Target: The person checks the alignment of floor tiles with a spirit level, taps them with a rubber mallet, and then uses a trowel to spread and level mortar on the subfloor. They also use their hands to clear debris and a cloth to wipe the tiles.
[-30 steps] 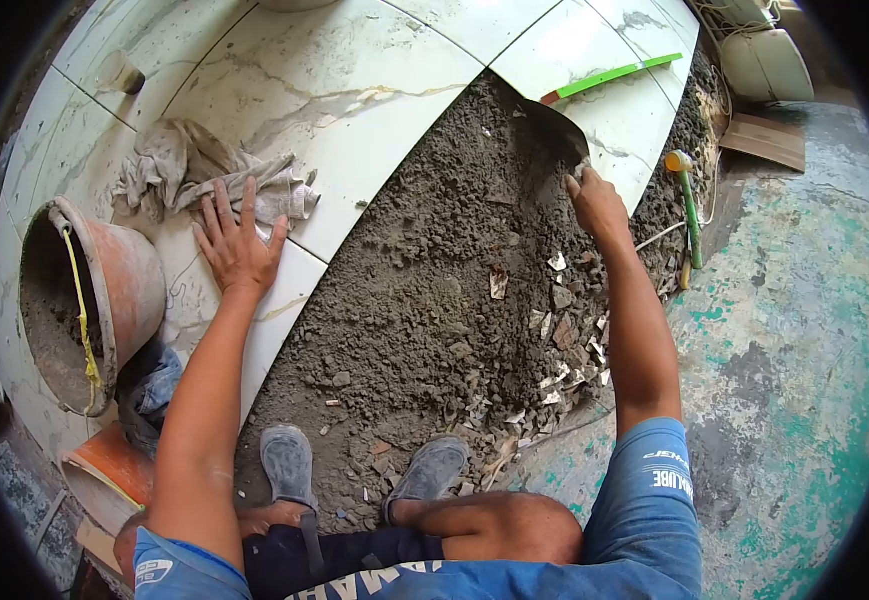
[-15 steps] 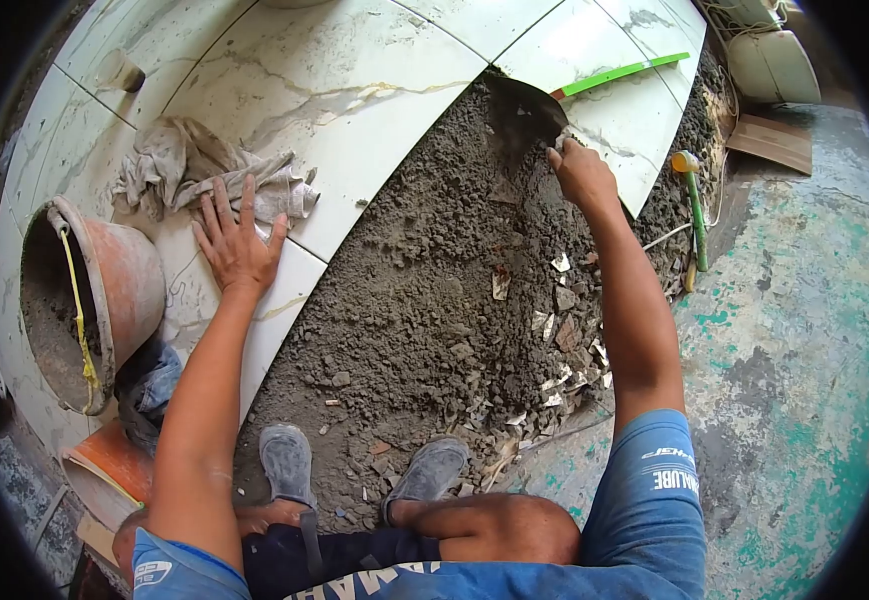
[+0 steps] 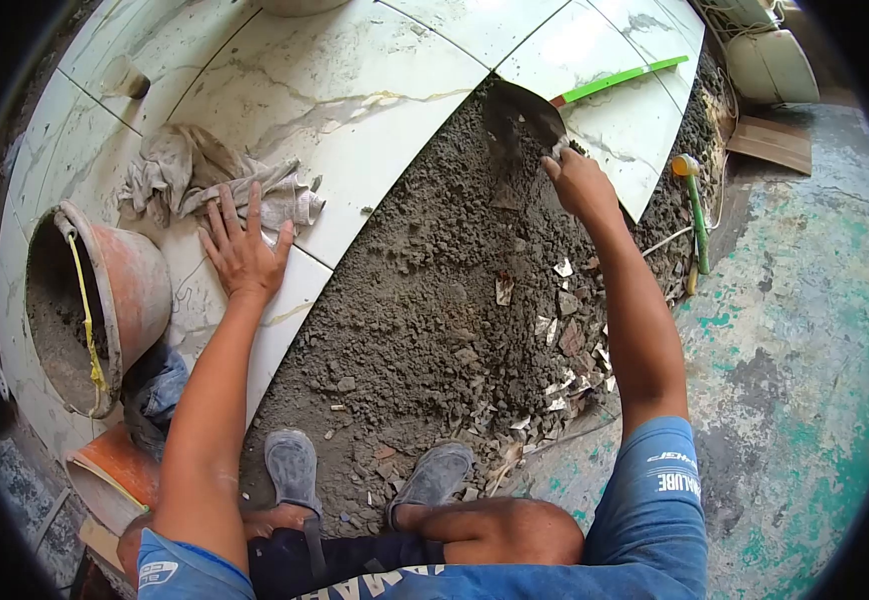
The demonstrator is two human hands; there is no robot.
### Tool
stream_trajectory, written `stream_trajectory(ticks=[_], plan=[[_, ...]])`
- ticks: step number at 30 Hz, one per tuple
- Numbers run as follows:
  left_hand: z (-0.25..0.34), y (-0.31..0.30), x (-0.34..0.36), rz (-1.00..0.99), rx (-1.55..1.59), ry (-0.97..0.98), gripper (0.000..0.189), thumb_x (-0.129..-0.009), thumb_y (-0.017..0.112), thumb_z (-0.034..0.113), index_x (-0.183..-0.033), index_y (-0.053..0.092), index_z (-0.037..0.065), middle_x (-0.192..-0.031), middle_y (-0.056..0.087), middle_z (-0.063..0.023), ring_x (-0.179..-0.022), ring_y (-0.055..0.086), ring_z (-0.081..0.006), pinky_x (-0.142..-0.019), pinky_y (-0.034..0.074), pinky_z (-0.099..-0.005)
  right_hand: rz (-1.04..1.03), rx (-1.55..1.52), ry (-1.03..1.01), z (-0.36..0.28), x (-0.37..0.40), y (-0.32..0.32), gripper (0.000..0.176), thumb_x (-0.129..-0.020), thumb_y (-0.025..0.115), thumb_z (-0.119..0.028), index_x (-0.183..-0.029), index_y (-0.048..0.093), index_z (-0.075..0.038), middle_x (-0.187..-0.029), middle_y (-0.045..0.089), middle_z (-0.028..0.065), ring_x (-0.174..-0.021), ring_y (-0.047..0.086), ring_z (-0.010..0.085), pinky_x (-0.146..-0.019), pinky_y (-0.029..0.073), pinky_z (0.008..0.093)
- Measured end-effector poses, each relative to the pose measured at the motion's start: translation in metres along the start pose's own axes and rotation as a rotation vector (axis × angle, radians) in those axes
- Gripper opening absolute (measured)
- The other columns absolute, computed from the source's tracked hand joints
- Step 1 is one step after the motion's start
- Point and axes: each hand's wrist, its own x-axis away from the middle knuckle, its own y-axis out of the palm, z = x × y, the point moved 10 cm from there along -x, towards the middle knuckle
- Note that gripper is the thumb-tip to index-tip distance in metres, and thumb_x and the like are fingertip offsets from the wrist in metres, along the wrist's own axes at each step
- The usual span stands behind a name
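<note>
My left hand (image 3: pixel 247 250) lies flat with fingers spread on a marbled white tile (image 3: pixel 345 120), its fingertips touching a crumpled grey rag (image 3: pixel 190 180). My right hand (image 3: pixel 580 180) is closed around the handle of a dark trowel (image 3: pixel 527 112). The trowel's blade rests at the far corner of the rough mortar bed (image 3: pixel 405 270), where the laid tiles meet. Most of the trowel's handle is hidden in my fist. Just beyond the blade, a bright green straight strip (image 3: pixel 625 78) lies across a tile.
An orange bucket (image 3: pixel 135 290) with mortar lies tipped at the left, beside another orange container (image 3: pixel 115 465). A mallet with a green handle (image 3: pixel 697 215) lies to the right. Broken tile pieces (image 3: pixel 570 340) edge the mortar bed. A small cup (image 3: pixel 125 78) stands on the far-left tiles.
The view has shifted slightly. My right hand and the trowel stay at nearly the same spot by the tile corner; my left hand remains flat by the rag.
</note>
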Motion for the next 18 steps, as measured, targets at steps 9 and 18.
stream_trajectory(ticks=[9,18], plan=[[-0.002,0.0,0.001,0.005,0.004,0.004,0.074,-0.089,0.043,0.063,-0.153,0.024,0.032,-0.161,0.013,-0.0101,-0.146,0.015,-0.0359,-0.116,0.01,-0.0563,0.015,-0.113,0.067,0.032,-0.013,0.02,0.047,-0.097,0.049,-0.044,-0.115,0.059,-0.003,-0.111,0.065,0.0243,-0.106,0.061,0.0416,-0.088,0.049,0.0495],[-0.002,0.001,0.001,0.007,0.011,0.007,0.074,-0.089,0.043,0.063,-0.154,0.023,0.033,-0.162,0.013,-0.0098,-0.147,0.014,-0.0355,-0.116,0.009,-0.0562,0.024,-0.173,0.197,0.103,0.042,0.033,0.05,-0.095,0.05,-0.046,-0.12,0.058,-0.003,-0.112,0.064,0.0263,-0.107,0.06,0.0433,-0.089,0.047,0.0504]])
